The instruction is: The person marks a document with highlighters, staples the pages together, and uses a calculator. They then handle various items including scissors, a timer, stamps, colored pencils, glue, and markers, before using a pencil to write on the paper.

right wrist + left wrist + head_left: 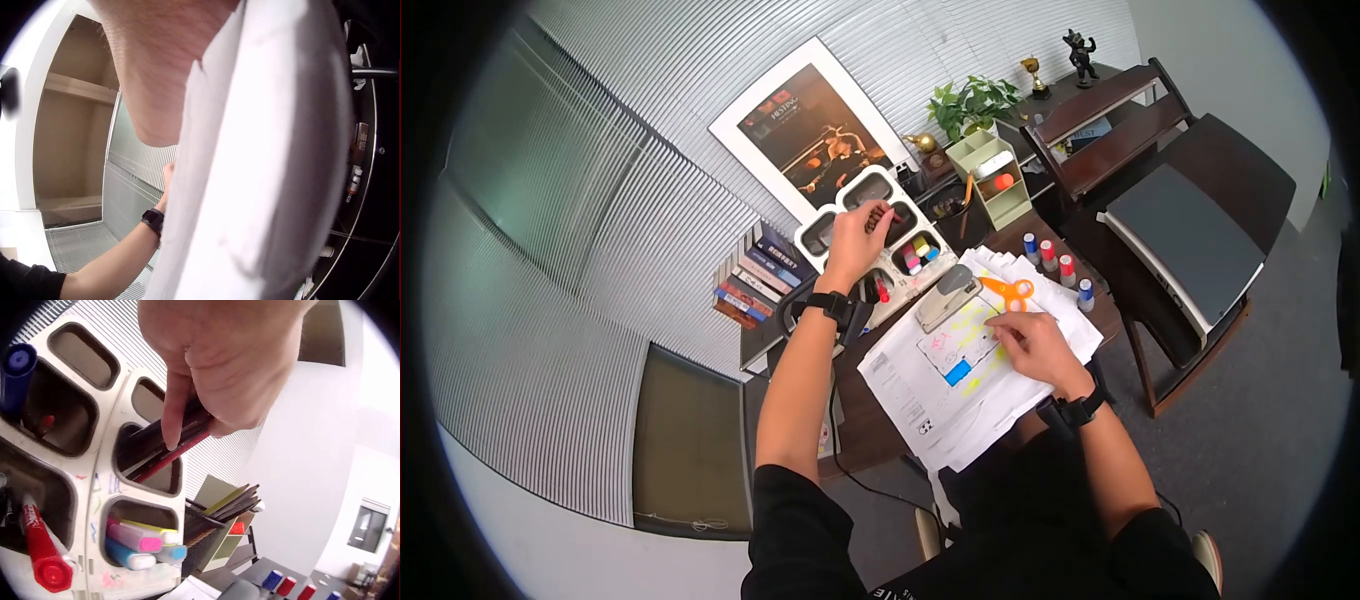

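Observation:
My left hand [876,218] reaches out over a white compartment organiser [832,222] and grips a bundle of dark and red pencils [886,212]. In the left wrist view the fingers [176,412] curl round the pencils [164,450], whose ends dip into one compartment of the organiser [106,456]. A neighbouring compartment holds pink, yellow and blue highlighters [140,540]. My right hand [1022,335] rests with relaxed fingers on a stack of white papers [920,385] marked with yellow, and holds nothing. In the right wrist view only the palm [156,69] and paper [269,156] show.
A grey stapler [947,292] and orange scissors [1011,292] lie on the papers. Several capped paint bottles [1055,262] stand at the desk's right edge. A green shelf box [992,180], a mesh pen cup [201,534], books [750,278] and a printer [1185,245] surround the desk.

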Available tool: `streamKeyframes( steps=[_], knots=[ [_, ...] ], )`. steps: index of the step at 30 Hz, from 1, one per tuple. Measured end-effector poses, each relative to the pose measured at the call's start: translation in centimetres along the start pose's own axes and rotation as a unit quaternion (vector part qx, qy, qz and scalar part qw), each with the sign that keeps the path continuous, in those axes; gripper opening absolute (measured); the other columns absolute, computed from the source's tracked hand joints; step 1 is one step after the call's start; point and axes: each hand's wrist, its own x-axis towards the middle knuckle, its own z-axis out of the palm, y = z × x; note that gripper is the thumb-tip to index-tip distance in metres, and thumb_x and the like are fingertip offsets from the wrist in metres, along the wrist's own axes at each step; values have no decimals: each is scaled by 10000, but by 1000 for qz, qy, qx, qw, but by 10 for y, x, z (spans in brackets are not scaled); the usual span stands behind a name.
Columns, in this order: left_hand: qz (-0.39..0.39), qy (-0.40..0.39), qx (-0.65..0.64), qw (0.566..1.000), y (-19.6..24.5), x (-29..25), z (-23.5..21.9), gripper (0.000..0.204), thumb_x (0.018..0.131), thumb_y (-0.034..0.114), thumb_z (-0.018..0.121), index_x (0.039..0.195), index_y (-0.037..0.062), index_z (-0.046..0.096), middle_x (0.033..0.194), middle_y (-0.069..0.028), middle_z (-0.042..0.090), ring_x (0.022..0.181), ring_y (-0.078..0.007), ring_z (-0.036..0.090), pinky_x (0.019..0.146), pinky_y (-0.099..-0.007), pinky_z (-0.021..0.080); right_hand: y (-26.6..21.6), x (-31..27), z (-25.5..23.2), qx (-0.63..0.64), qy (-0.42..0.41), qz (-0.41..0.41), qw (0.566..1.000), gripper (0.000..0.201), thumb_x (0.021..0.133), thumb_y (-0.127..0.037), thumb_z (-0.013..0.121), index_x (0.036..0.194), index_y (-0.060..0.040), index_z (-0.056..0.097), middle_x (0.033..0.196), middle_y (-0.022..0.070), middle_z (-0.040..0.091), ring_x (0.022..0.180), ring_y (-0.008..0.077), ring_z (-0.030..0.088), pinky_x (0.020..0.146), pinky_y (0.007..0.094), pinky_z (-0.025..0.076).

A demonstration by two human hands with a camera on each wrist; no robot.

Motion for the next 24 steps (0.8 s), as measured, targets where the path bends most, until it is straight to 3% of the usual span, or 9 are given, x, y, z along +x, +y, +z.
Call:
streamKeyframes(
  steps=[1,3,7,12,15,18,20,21,24],
  knots=[
    [5,20,-14,1000,-1,1,-1,160,926,92,705,984,-57,696,741,-120,724,659,-131,702,636,-266,529,0,0,0,1,0,8,1000,148,897,-67,649,1007,-25,739,822,178,723,671,314,692,654,384,547],
    [-1,15,-15,1000,-4,5,-9,164,935,99,701,990,-55,700,767,-86,732,675,-107,694,624,-260,553,3,0,2,-3,5,-5,1000,145,898,-65,651,1005,-23,740,828,176,724,656,311,689,639,381,545],
    [-135,8,-160,978,20,7,-33,157,954,87,679,1022,-53,701,895,-102,730,776,-136,711,601,-270,620,4,0,2,9,6,-4,1000,150,899,-65,649,1010,-20,740,830,179,724,657,311,686,645,377,543],
    [-159,-29,-259,952,55,-6,-76,187,949,96,698,1037,-69,698,911,-114,734,792,-164,723,609,-283,636,2,-1,3,2,12,-5,1000,171,902,-48,636,1039,-16,733,843,168,727,661,292,687,642,356,537],
    [-151,-93,-270,946,79,-26,-85,171,944,87,701,1019,-67,705,903,-110,734,795,-153,720,602,-277,629,0,-3,2,27,92,-22,995,226,904,-31,647,1120,-15,713,866,125,731,677,222,681,643,326,531],
    [-158,-158,-303,927,102,-48,-73,176,925,99,720,1002,-59,712,881,-100,733,779,-143,717,590,-266,622,0,-1,2,43,107,-23,993,268,906,-39,660,1170,-19,703,921,131,743,762,206,696,718,314,546],
    [-162,-198,-308,916,105,-59,-55,186,916,110,737,1005,-52,717,888,-96,729,771,-140,714,580,-264,616,-5,0,-1,52,80,-41,995,497,882,-70,726,1354,1,588,1181,154,711,1050,228,685,937,333,524],
    [-166,-204,-320,910,105,-65,-43,184,916,113,742,1012,-43,725,887,-93,731,771,-139,712,577,-265,612,-10,0,1,44,73,-40,996,497,882,-70,726,1354,1,588,1181,154,711,1050,228,685,937,333,524],
    [-175,-210,-336,901,105,-79,-17,184,904,131,755,987,-31,728,843,-68,727,703,-101,686,544,-239,572,-22,1,11,-13,-2,-47,999,908,762,-210,881,1482,39,387,1421,235,549,1296,348,570,1056,409,463]
  ],
)
